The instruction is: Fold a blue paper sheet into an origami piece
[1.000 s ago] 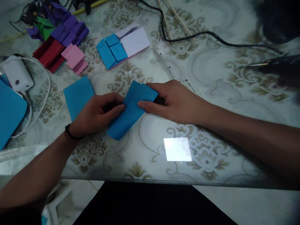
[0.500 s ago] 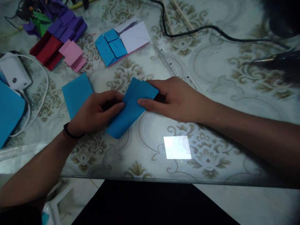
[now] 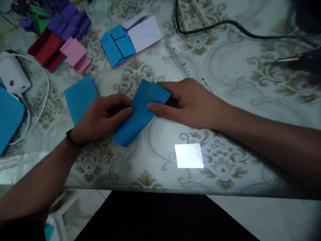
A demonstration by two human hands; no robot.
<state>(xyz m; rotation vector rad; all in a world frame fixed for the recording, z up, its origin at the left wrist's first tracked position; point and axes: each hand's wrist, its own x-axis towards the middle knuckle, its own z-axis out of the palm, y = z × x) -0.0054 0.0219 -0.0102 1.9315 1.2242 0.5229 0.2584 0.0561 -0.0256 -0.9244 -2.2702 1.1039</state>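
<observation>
between left hand [image 3: 105,115] and right hand [image 3: 185,103]: blue paper [image 3: 140,115] fills the gap
table [image 3: 160,167] front: open room below the paper
left side: blue sheet [image 3: 80,97], white cable [image 3: 48,85] obstruct
far right: black cord [image 3: 225,22] crosses

This looks like a room in a home, with a household counter [image 3: 155,160] given over to paper craft. The counter's glossy top carries a flowery pattern in brown and cream, more like a family table covering than a workshop surface, and a bright patch [image 3: 189,155] shines on it. Folded blue paper [image 3: 140,113] and small folded pieces in purple [image 3: 70,21], red [image 3: 46,50] and pink [image 3: 75,55] suggest a pastime. A clear ruler [image 3: 184,63], a white box [image 3: 13,73] with a white cord [image 3: 47,92], and a black cord [image 3: 225,22] share the space casually. Pale floor [image 3: 263,217] shows below. The exact room cannot be told.
</observation>
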